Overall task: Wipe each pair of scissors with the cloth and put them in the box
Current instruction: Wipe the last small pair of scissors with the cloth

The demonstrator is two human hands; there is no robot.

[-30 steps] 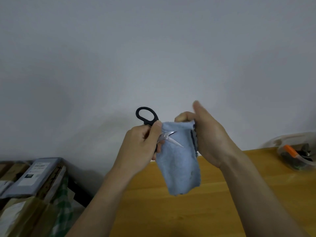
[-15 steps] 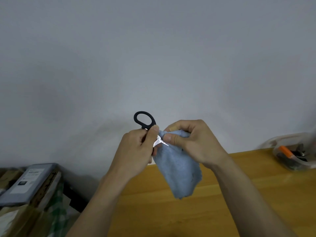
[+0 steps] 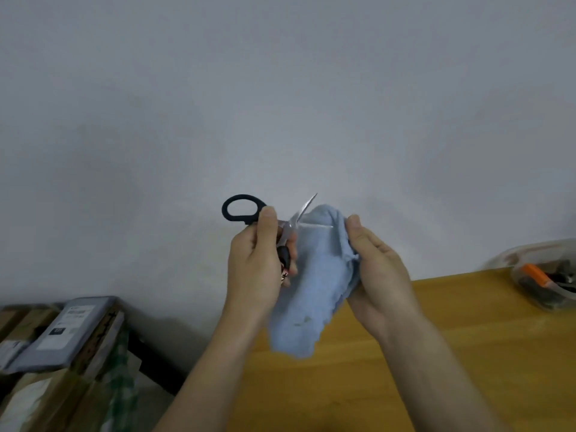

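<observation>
My left hand [image 3: 255, 263] grips black-handled scissors [image 3: 241, 208] by the handles, held up in front of the wall. Their blades are spread apart: one points up and right, the other lies across the light blue cloth [image 3: 314, 285]. My right hand [image 3: 378, 272] holds the cloth from its right side, and the cloth hangs down between both hands above the wooden table [image 3: 452, 353]. A clear plastic box [image 3: 544, 275] at the far right of the table holds an orange-handled tool and dark items.
Left of the table stand stacked cardboard cartons [image 3: 46, 391] with a grey packet [image 3: 67, 330] on top and a green checked cloth [image 3: 120, 369] beside them. A plain grey wall fills the background.
The right hand has let go of the blades and slid right along the cloth. The scissor blades have spread wider, one now pointing upward. Both hands sit slightly higher.
</observation>
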